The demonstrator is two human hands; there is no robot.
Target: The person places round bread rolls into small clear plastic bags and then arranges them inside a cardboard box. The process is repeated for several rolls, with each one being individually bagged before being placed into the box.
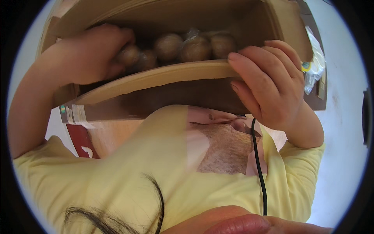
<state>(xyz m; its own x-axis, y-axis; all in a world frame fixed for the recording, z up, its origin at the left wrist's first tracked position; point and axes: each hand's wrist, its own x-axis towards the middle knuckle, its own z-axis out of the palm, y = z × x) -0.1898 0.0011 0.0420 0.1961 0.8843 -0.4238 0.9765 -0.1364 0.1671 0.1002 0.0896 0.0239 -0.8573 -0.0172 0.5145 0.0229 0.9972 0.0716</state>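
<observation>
A cardboard box (181, 71) stands open in front of me, its near wall bowed. Inside lies a row of round brown balls (195, 48) wrapped in clear plastic film; what they are I cannot tell. My left hand (99, 52), slightly blurred, reaches in at the left end, its fingers above and thumb below a wrapped ball (130, 55). On the right, my right hand (271, 79) grips the box's near edge, fingers over the rim and thumb outside. The box's bottom is dark and mostly hidden.
Clear plastic packaging (315, 61) lies to the right of the box on a brown surface (320, 99). Peeling clear tape (77, 114) hangs at the box's lower left corner. A black cable (260, 163) runs down my shirt front.
</observation>
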